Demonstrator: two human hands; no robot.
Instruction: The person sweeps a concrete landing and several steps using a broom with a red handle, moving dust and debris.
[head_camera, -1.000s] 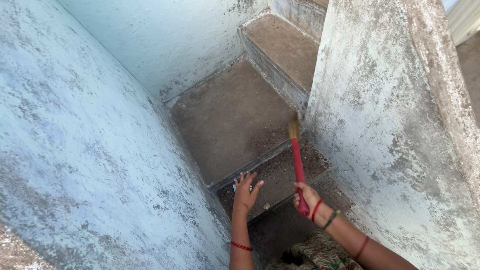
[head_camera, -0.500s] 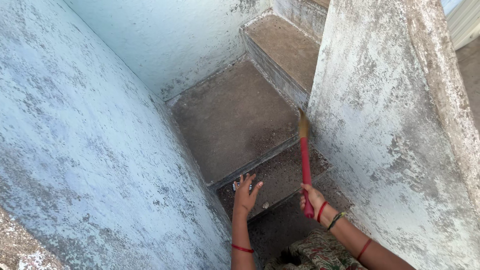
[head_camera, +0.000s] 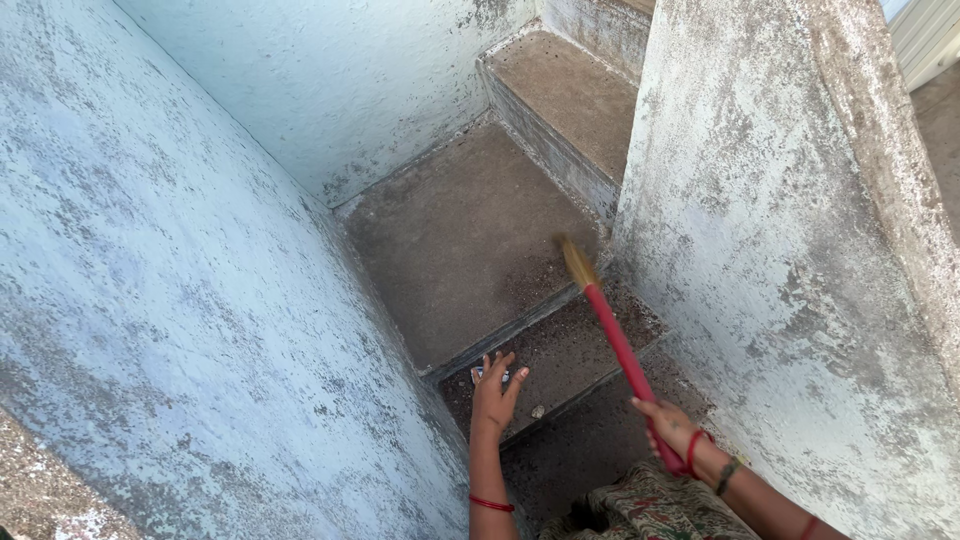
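Pale blue plaster wall rises on the left. Left hand, fingers spread, presses flat on the gritty near step, beside a small blue-white scrap. Right hand is clamped on the red-handled broom, bristles over the landing; best sweep with short low strokes toward the step edge, clear of the braced fingers

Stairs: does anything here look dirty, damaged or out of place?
Yes. Dark grit lies scattered on the step near the broom held by the right hand. A small bluish object lies by the left hand. Wall paint is worn and blotchy.
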